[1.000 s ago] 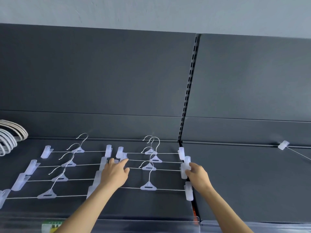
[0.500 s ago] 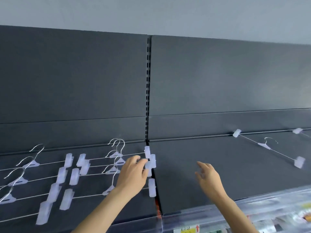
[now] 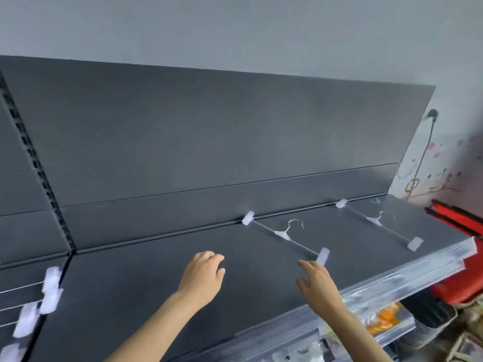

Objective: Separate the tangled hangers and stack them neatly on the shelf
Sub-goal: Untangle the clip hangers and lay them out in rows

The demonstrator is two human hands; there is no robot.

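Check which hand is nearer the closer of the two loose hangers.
Right. The right hand is right beside the front clip of the hanger. The left hand hovers well to its left, holding nothing.

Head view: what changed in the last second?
Both hands left the arranged hangers and moved right along the shelf. The right hand came off a clip there and now reaches, fingers spread, toward the nearest loose hanger. The left hand holds nothing. No hanger has moved.
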